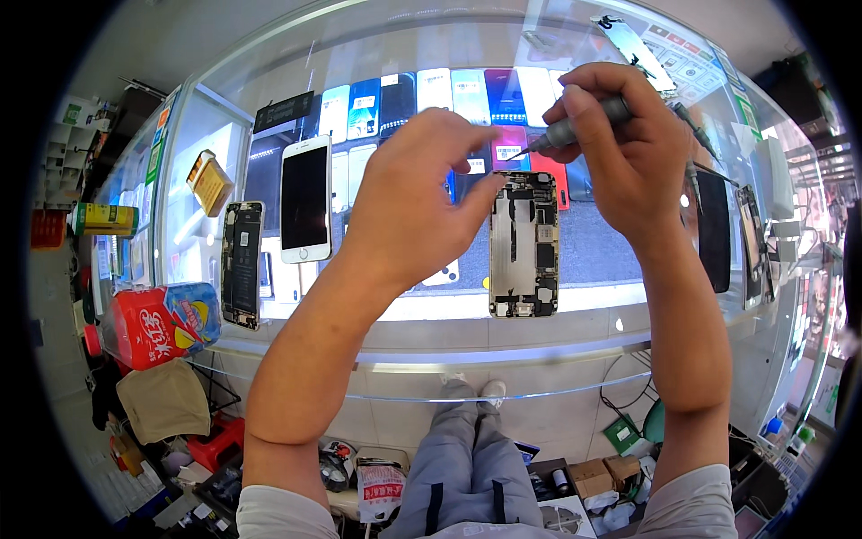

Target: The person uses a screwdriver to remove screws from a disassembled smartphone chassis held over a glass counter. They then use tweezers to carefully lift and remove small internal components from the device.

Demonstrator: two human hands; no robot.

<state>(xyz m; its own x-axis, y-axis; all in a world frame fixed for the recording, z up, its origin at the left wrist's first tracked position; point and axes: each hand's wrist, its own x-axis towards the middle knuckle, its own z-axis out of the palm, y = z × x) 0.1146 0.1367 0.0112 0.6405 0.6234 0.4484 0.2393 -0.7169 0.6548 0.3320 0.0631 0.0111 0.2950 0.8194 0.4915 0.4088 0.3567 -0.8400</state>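
An opened phone body (515, 242) lies on the glass counter, its circuit boards and metal frame bare. My left hand (422, 193) is at its upper left corner, thumb by the edge. The index finger is stretched out above the thumb, with a gap between them and nothing visibly held. Above the phone's top end, my right hand (620, 135) is closed around a grey precision screwdriver (563, 135). Its thin tip points down and left, toward the space between both hands. Whether the tip touches anything cannot be made out.
To the left lie a white phone (306, 199), another opened phone (241, 265) and a yellow box (211, 184). A large red-capped drink bottle (162, 325) is at the counter's left end. Tweezers (693, 184) and a dark panel (714, 229) lie right. Displayed phones (364, 110) show under the glass.
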